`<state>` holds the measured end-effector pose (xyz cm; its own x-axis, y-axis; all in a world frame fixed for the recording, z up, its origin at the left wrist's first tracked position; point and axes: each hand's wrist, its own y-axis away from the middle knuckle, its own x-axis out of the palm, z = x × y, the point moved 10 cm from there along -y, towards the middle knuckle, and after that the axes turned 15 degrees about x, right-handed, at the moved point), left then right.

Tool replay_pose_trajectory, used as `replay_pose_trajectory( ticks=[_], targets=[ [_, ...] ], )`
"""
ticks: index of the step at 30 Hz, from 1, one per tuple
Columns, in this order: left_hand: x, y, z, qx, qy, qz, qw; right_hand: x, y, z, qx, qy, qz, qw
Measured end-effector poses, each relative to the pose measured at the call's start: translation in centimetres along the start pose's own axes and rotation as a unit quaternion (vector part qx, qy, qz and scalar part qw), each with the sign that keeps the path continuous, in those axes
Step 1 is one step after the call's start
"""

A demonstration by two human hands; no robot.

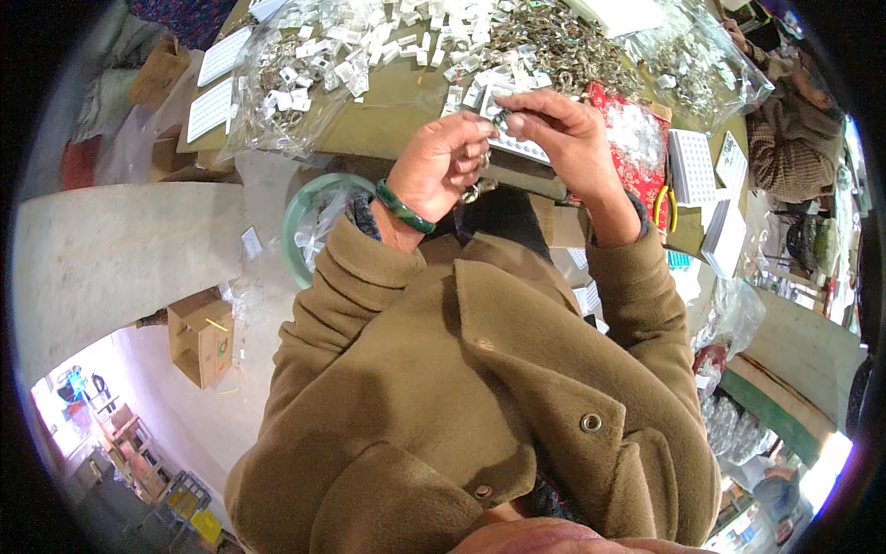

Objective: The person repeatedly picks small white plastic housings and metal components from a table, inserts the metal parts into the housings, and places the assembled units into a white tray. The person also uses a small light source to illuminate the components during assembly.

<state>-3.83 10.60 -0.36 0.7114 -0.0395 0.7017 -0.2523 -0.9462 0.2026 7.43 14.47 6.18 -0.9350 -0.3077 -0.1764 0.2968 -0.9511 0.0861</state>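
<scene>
My left hand (432, 171), with a green bangle (404, 207) at its wrist, is closed at the table's near edge. Its fingers are curled round small silvery metal pieces (479, 190), which hang out below them. Close beside it, my right hand (565, 129) pinches a small dark, greenish piece (501, 117) between thumb and fingertips. The fingertips of both hands nearly meet there. Under them lies a white tray with rows of bumps (521, 146), partly hidden by the hands. Just beyond spreads a pile of small white plastic pieces (397, 42).
Metal clasps (563, 46) are heaped at the back. Clear bags of parts (277, 102) lie left and right. At the right are red patterned cloth (637, 148), yellow-handled pliers (672, 209) and stacked white trays (690, 166). A green tub (297, 222) and cardboard box (198, 339) stand below.
</scene>
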Motion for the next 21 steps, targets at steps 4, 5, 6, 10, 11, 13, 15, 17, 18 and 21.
replay_pose_trajectory(
  ticks=[4,5,6,10,11,13,15,17,18,21],
  targets=[
    [-0.2,1.2,1.2,-0.012,-0.018,0.014,1.000,-0.5,1.8,-0.4,-0.026,0.105,-0.056,0.993],
    [-0.4,1.2,1.3,-0.002,-0.019,0.005,1.000,-0.8,2.3,-0.3,-0.038,0.143,-0.089,0.985],
    [-0.4,1.2,1.5,0.009,-0.018,-0.004,1.000,-1.8,2.5,-1.9,0.031,0.055,-0.148,0.987],
    [-1.2,1.2,0.8,0.108,-0.151,-0.070,0.980,0.2,2.9,-5.0,0.135,-0.126,-0.076,0.980],
    [-0.9,1.1,0.3,0.146,-0.198,-0.066,0.967,0.6,2.9,-5.2,0.136,-0.134,-0.068,0.979],
    [0.0,1.3,-1.0,0.232,-0.283,-0.052,0.929,1.3,2.9,-5.6,0.136,-0.181,-0.046,0.973],
    [0.6,2.0,-2.5,0.306,-0.416,-0.053,0.855,1.9,2.7,-5.9,0.133,-0.257,-0.018,0.957],
    [2.0,3.0,-4.0,0.395,-0.504,-0.036,0.767,2.3,2.7,-6.1,0.136,-0.298,0.004,0.945],
    [1.6,2.6,-3.5,0.365,-0.486,-0.032,0.794,2.5,2.7,-6.3,0.144,-0.319,0.014,0.937],
    [0.4,1.3,-2.4,0.275,-0.384,-0.017,0.881,2.0,2.9,-6.4,0.150,-0.317,-0.002,0.936]
  ],
)
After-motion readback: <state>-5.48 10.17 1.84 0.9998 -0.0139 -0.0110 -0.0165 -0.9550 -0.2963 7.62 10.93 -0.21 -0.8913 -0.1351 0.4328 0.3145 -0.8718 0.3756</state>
